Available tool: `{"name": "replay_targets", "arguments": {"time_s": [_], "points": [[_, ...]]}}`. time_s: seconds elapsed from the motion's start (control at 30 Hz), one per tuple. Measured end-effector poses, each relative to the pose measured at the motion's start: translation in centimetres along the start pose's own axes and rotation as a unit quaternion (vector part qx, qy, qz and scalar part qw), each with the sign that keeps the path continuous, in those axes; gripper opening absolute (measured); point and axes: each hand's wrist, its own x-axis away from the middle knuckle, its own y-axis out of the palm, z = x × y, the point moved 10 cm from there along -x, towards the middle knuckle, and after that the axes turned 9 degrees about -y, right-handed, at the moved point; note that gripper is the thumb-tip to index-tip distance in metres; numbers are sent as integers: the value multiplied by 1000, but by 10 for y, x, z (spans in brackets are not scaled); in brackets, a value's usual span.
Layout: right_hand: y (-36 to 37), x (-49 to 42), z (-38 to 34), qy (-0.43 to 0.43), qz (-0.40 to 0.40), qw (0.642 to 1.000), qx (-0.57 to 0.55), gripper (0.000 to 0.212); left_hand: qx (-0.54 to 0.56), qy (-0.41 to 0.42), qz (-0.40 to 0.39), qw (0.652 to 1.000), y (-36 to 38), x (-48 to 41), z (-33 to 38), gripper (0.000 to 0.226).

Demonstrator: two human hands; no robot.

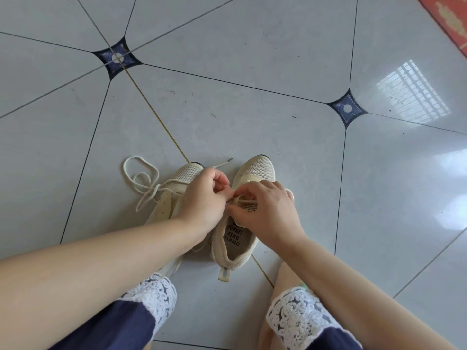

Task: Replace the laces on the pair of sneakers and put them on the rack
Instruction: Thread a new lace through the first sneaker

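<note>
I judge lacing is underway on the shoe [257, 168] at 6 o'clock. The left hand [206, 198] and right hand [265, 210] pinch a lace [223, 164]; next comes an eyelet.

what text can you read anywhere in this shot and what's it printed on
"FORGET / FENG / JIANG": black print on the insole of the sneaker on the right. A line above it is hidden by the right hand.
Small black print on the tongue label, just beside where the left hand and right hand pinch the lace: too small to read.
Nothing else in view carries text.
</note>
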Motion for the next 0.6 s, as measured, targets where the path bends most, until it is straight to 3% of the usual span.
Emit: {"name": "replay_targets", "arguments": {"time_s": [0.07,0.2,0.33,0.4,0.47,0.53,0.6], "points": [[2,0,-1,8,12,1000,6,25,28,-16,26,999,-8,0,-1,22],[2,2,2,9,20,999,23,20,219,-95,15,971,-20,-11,-2,21],[0,8,10,1,10,999,31,23,252,-42,82,963,-91,-43,24,33],[-3,10,17,6,15,1000,23,23,208,15,128,970,-133,-50,44,33],[-5,10,22,13,18,1000,6,21,127,63,122,982,-139,-47,59,32],[-3,10,24,18,20,1000,-14,20,24,80,32,996,-97,-35,61,26],[-3,11,24,16,37,999,-27,23,-128,106,-75,983,-37,-15,53,8]]}}
